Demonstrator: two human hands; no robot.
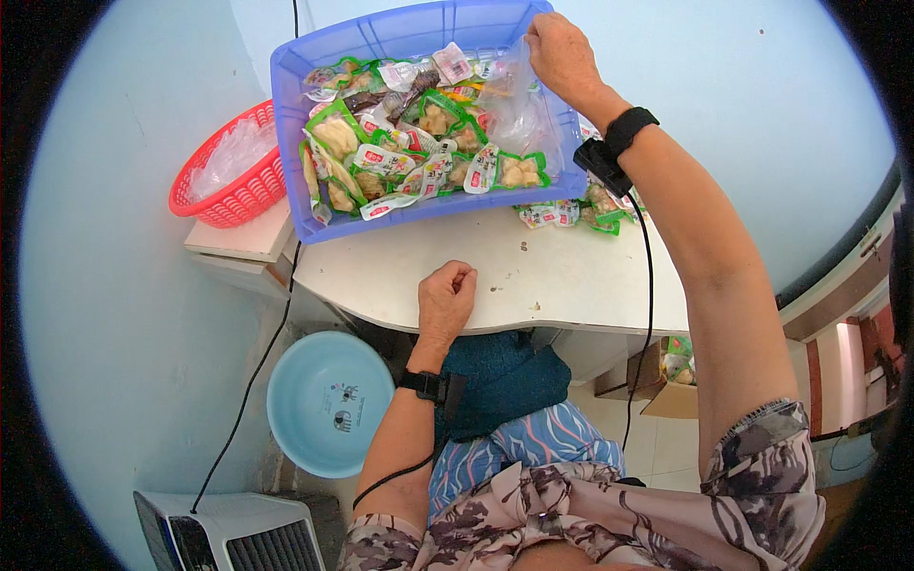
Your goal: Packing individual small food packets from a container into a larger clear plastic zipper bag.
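Note:
A blue plastic bin (pixel 419 217) stands on the white table, filled with small sealed food packets (pixel 436 119) with green edges and pale contents. Up at the bin's far right corner, my right hand (pixel 564 59) is closed, its fingers pinching a clear plastic bag (pixel 522 119) that hangs down inside the bin over the packets. My left hand (pixel 446 303) rests near the table's front edge in a loose fist; nothing shows in it. Dark bands are strapped round both wrists.
At the left, a red basket (pixel 228 211) holds clear plastic bags. More packets (pixel 598 211) lie right of the bin on the table (pixel 400 276). Below are a light blue basin (pixel 319 447), a white-and-black appliance (pixel 224 533) and a cardboard box (pixel 674 400). Black cables run from the wrists.

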